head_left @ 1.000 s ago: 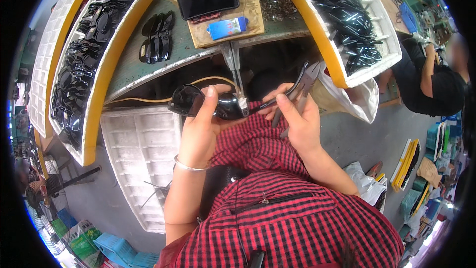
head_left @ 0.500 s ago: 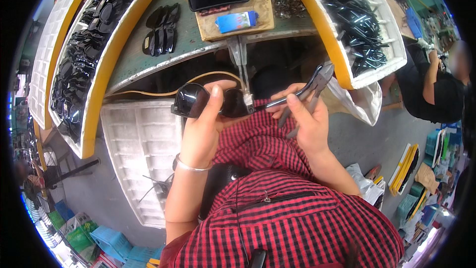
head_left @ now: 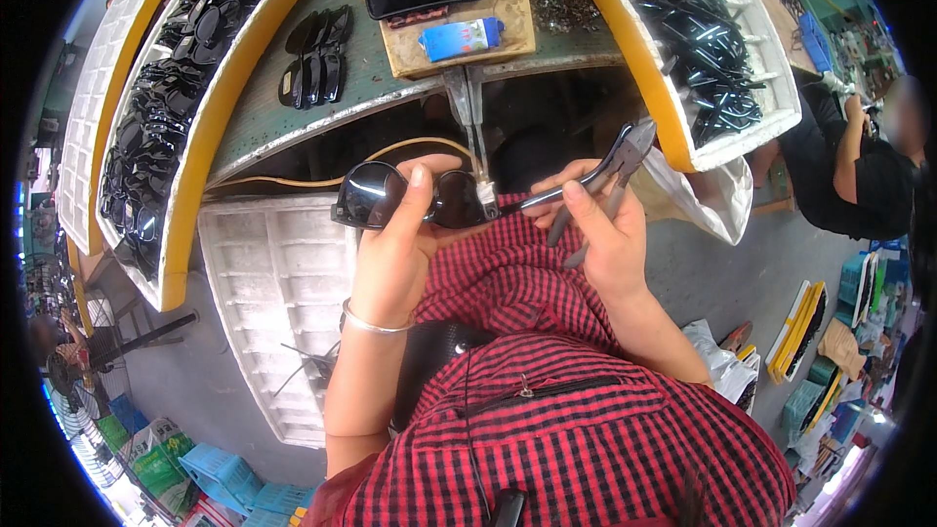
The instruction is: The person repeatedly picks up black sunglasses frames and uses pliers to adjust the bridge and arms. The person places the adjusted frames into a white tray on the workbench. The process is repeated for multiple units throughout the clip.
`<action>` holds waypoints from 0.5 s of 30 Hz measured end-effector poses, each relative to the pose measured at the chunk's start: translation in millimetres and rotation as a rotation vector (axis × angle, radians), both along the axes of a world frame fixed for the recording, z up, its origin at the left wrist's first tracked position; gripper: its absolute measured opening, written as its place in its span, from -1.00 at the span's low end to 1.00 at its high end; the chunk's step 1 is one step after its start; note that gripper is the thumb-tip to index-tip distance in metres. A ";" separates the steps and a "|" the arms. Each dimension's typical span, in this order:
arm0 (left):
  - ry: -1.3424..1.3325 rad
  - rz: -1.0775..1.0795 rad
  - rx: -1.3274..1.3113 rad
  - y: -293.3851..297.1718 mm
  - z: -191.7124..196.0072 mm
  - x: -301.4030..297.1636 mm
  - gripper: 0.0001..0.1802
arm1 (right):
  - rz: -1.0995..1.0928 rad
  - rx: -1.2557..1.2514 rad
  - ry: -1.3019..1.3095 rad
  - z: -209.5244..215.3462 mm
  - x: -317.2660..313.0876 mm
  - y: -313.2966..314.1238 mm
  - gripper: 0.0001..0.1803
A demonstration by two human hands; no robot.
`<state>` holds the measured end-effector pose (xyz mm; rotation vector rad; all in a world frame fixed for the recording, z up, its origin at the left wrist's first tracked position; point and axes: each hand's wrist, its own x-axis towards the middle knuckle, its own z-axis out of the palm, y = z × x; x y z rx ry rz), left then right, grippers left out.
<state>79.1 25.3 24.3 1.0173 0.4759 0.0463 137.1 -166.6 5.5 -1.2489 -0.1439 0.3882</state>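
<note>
Two hands work above the lap, below the table point(head_left: 390, 88) edge. Left hand point(head_left: 395, 249) has its fingers closed around dark sunglasses point(head_left: 415, 197), thumb across the lenses. Right hand point(head_left: 605, 234) grips grey pliers point(head_left: 610, 171) and a thin temple arm point(head_left: 537, 200) reaching toward the sunglasses' hinge.

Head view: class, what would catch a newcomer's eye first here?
At centre, the left hand holds a dark sunglasses front while the right hand grips a temple arm against its side. Either side of the green bench, yellow-rimmed trays hold heaps of black frame parts.
</note>
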 end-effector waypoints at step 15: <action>0.001 -0.001 0.078 -1.9 -0.6 -0.3 -0.56 | -0.010 -0.020 0.004 0.8 -0.7 -1.3 -0.81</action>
